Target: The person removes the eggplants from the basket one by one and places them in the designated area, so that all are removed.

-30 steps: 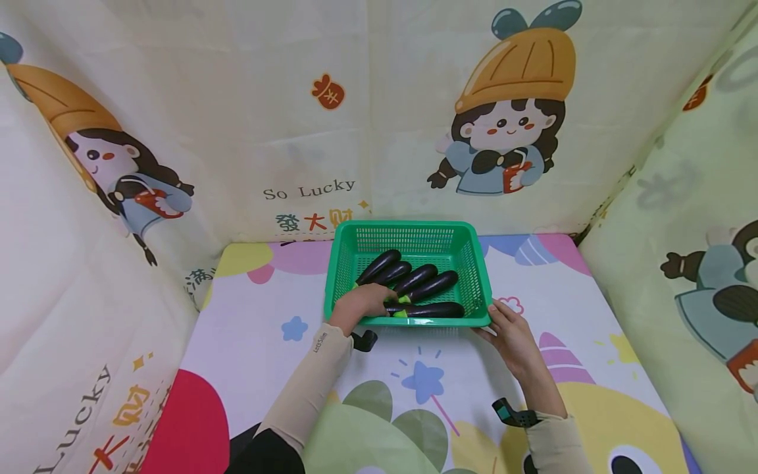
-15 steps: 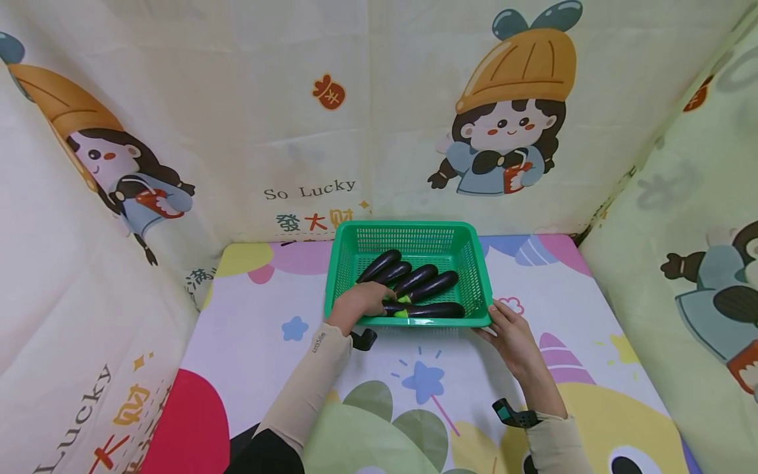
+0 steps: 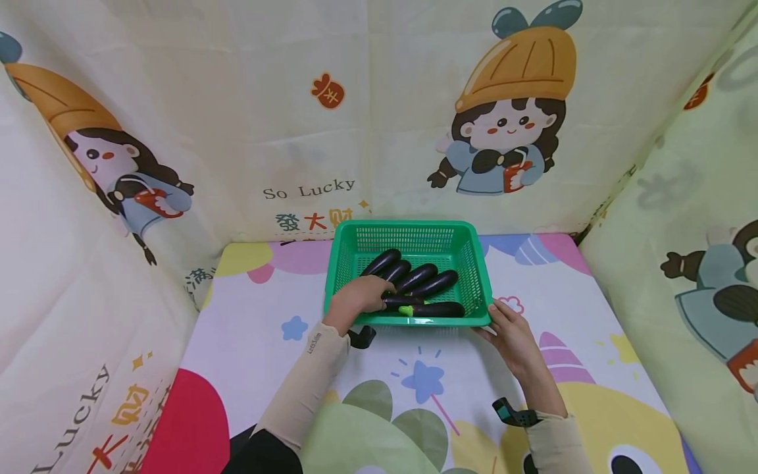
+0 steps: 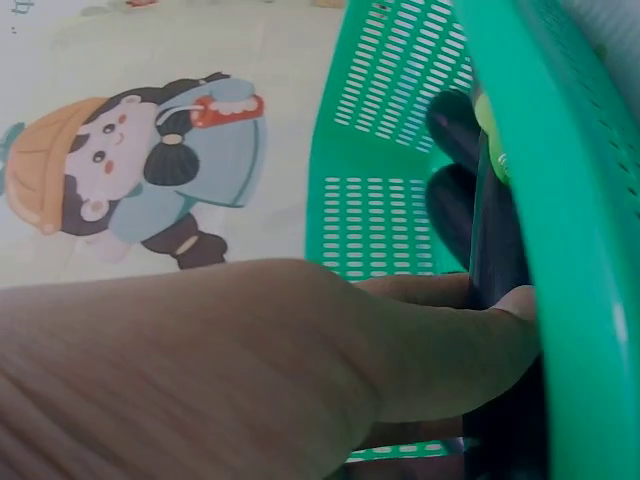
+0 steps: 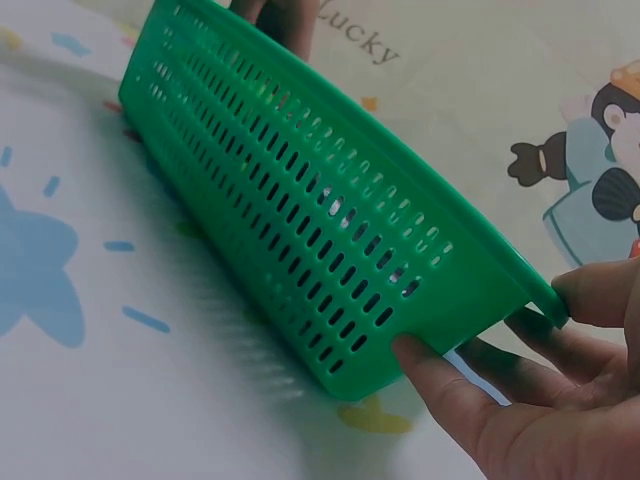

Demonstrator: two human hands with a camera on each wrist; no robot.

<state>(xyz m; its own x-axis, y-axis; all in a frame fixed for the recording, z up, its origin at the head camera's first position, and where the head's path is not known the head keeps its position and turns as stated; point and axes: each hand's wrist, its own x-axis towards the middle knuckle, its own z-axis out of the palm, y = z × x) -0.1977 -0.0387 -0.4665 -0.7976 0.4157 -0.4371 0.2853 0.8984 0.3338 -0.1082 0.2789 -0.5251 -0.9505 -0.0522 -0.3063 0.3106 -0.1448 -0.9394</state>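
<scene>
A green plastic basket (image 3: 478, 283) with perforated walls holds several dark purple eggplants (image 3: 434, 284). My left hand (image 3: 361, 296) reaches in over the front left and grips an eggplant (image 3: 404, 300), its green cap pointing right. In the left wrist view, the thumb (image 4: 450, 350) lies along this eggplant (image 4: 500, 240), close beside the wall. Another eggplant (image 3: 441, 309) lies along the front wall. At the front right corner my right hand (image 3: 512, 336) holds the basket; in the right wrist view, one digit presses the wall below the rim and another touches the rim's corner.
The basket stands on a table covered with a cartoon-printed cloth (image 3: 266, 342), close to the printed back curtain (image 3: 403, 164). More printed curtains close off the left and right sides. Each wrist wears a small black device (image 3: 515, 415).
My left hand has moved slightly away from the basket's front wall, shifting the gripped eggplant back and to the right. The two back left eggplants have shifted a little rightward. My right hand stays put.
</scene>
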